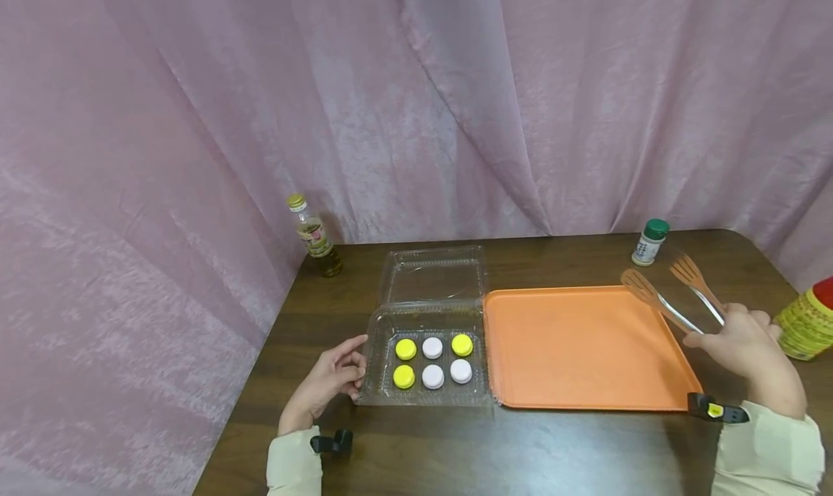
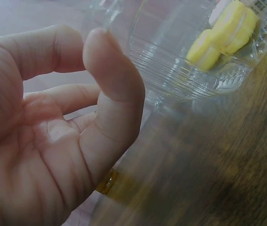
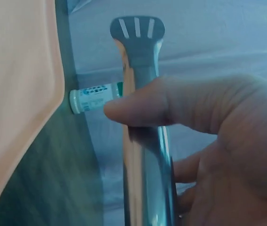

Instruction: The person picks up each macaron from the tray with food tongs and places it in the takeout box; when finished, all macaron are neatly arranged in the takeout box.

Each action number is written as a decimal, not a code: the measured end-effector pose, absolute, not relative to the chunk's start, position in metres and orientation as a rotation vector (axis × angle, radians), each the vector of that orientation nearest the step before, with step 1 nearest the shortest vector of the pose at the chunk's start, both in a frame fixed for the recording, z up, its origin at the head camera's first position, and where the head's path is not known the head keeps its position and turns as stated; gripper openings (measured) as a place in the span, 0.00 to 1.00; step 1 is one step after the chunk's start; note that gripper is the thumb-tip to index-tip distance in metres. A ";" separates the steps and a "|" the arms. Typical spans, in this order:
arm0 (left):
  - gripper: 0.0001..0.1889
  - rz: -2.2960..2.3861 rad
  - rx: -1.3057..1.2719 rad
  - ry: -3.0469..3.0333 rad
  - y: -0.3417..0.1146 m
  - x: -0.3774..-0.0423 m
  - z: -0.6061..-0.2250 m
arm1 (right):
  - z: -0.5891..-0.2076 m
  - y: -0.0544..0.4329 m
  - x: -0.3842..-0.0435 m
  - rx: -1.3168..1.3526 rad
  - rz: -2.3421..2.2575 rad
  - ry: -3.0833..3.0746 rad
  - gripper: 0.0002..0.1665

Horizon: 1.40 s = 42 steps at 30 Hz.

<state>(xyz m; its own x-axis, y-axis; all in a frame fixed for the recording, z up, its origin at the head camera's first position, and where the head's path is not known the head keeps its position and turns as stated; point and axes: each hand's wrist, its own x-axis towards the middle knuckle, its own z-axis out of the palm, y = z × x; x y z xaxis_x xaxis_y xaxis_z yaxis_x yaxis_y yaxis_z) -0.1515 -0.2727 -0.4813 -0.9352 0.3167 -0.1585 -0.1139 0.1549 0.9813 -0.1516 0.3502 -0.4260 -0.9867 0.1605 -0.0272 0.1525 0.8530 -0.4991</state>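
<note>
My left hand (image 1: 327, 382) is at the left rim of a clear plastic clamshell box (image 1: 384, 322). Its curled thumb and finger meet at the rim in the left wrist view, where the exact contact is hard to make out. Inside the box sit three yellow macarons (image 1: 406, 348) and three white macarons (image 1: 432, 348) in two rows; the lid (image 1: 434, 275) lies folded back. Over the right edge of the orange tray (image 1: 573, 351), my right hand (image 1: 748, 340) grips a pair of tongs (image 3: 143, 155). Their slotted, brown-orange heads stand apart with nothing between them.
An oil bottle (image 1: 317, 241) stands at the back left of the wooden table (image 1: 442, 452). A green-capped shaker (image 1: 649, 244) is behind the tongs, and a yellow container with a red top (image 1: 807, 326) stands at the far right. A pink curtain (image 1: 416, 105) hangs behind.
</note>
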 end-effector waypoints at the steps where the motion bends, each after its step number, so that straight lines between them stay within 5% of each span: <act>1: 0.33 1.841 0.195 2.109 -0.273 -0.151 -0.481 | -0.427 0.351 -0.152 -0.274 0.820 -3.007 0.49; 17: 0.35 1.824 0.236 2.099 -0.274 -0.152 -0.482 | -0.423 0.350 -0.152 -0.848 1.002 -3.089 0.52; 24: 0.35 1.826 0.222 2.102 -0.274 -0.150 -0.482 | -0.428 0.354 -0.153 -0.888 0.999 -3.091 0.47; 42: 0.35 1.830 0.239 2.094 -0.274 -0.151 -0.482 | -0.447 0.362 -0.156 -1.013 1.031 -3.108 0.59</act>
